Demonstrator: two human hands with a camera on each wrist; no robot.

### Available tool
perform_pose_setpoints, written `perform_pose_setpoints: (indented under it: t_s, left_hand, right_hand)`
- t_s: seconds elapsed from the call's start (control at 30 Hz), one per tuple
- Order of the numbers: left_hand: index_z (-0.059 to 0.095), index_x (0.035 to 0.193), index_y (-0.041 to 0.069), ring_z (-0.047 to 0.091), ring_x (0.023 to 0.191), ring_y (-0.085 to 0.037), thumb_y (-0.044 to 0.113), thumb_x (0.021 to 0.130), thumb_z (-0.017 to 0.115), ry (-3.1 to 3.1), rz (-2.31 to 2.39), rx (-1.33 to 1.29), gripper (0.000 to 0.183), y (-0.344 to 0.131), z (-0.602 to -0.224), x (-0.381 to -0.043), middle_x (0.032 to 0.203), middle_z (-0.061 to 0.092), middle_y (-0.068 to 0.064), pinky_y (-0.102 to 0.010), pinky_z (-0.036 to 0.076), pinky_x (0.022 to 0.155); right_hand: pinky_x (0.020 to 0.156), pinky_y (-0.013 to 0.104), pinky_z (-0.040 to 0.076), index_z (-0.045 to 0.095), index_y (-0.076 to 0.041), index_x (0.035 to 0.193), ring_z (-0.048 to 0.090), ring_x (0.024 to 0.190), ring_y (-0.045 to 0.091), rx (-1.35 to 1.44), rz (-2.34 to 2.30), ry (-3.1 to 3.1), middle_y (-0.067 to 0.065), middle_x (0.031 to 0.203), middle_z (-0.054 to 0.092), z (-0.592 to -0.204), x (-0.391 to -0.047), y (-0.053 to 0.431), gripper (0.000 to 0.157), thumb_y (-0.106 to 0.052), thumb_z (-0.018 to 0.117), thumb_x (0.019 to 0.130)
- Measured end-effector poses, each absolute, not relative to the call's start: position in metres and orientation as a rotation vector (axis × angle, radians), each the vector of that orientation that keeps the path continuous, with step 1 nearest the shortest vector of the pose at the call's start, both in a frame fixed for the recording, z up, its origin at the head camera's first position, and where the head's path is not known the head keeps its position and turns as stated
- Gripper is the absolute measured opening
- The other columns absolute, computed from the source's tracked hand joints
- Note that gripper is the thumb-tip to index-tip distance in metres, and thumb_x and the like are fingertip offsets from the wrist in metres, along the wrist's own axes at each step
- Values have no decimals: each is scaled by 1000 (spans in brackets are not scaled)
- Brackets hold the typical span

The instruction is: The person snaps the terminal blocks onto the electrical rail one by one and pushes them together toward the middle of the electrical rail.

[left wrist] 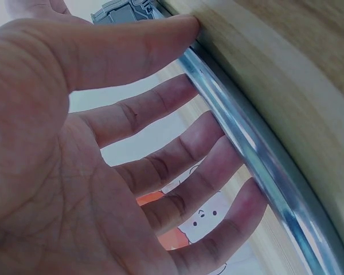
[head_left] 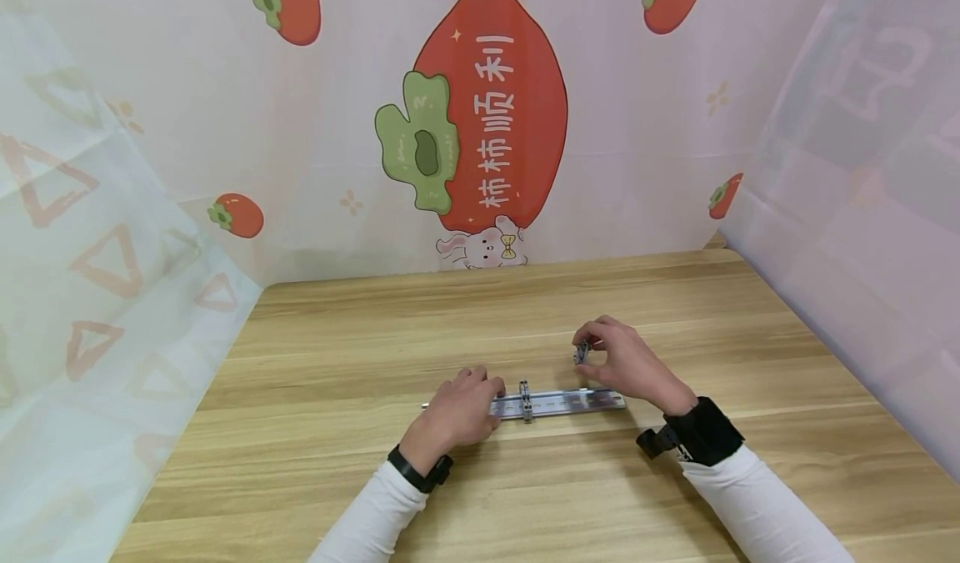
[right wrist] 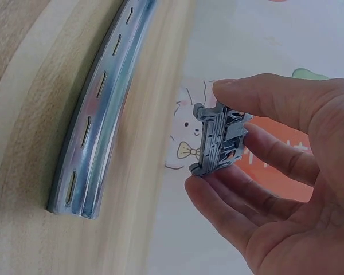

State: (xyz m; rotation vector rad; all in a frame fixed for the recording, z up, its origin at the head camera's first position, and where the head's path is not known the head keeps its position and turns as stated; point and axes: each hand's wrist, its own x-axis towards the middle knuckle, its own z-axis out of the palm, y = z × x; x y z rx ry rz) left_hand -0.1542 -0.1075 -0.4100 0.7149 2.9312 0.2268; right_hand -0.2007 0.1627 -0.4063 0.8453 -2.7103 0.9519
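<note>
A slotted metal DIN rail (head_left: 572,403) lies crosswise on the wooden table. My left hand (head_left: 461,409) grips its left part, thumb on the near edge and fingertips along the far edge, as the left wrist view shows. Just right of that hand, grey terminal blocks (head_left: 526,402) stand clipped across the rail; part of them shows past the thumb in the left wrist view. Above and behind the rail's right end, my right hand (head_left: 626,363) pinches a grey terminal block (right wrist: 221,137) between thumb and fingers, apart from the rail. Its slotted, stepped side shows in the right wrist view.
The wooden table (head_left: 360,338) extends around the rail on all sides. A printed cloth (head_left: 337,121) with red persimmons hangs along the back edge, and more cloth hangs at both sides. Each wrist wears a black strap with a camera.
</note>
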Motion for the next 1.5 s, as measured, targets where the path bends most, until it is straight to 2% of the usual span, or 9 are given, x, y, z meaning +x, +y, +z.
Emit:
perform_pose_setpoints:
  t_s: [0.6, 1.3, 1.5]
  left_hand:
    - [60, 112, 19, 48, 92, -19, 29, 80, 68, 2940, 220, 722, 35, -108, -410, -154, 100, 50, 0, -39, 43, 69]
    - [60, 113, 19, 47, 92, -19, 28, 79, 69, 2935, 226, 710, 36, -107, -411, -153, 101, 50, 0, -39, 42, 69]
    - [60, 112, 19, 48, 91, -18, 29, 79, 69, 2933, 215, 710, 36, -107, -411, -154, 100, 51, 0, -38, 42, 69]
  right_hand:
    - [85, 29, 43, 56, -12, 106, 54, 98, 19, 848, 1008, -2700, 3, 107, 49, -406, -201, 162, 32, -17, 71, 78]
    - [84, 28, 44, 57, -15, 104, 55, 96, 17, 855, 1025, -2659, 1, 105, 48, -409, -203, 161, 30, -18, 71, 77]
    - [83, 23, 43, 57, -16, 102, 56, 95, 18, 861, 1038, -2643, 1, 104, 49, -408, -203, 160, 30, -18, 72, 76]
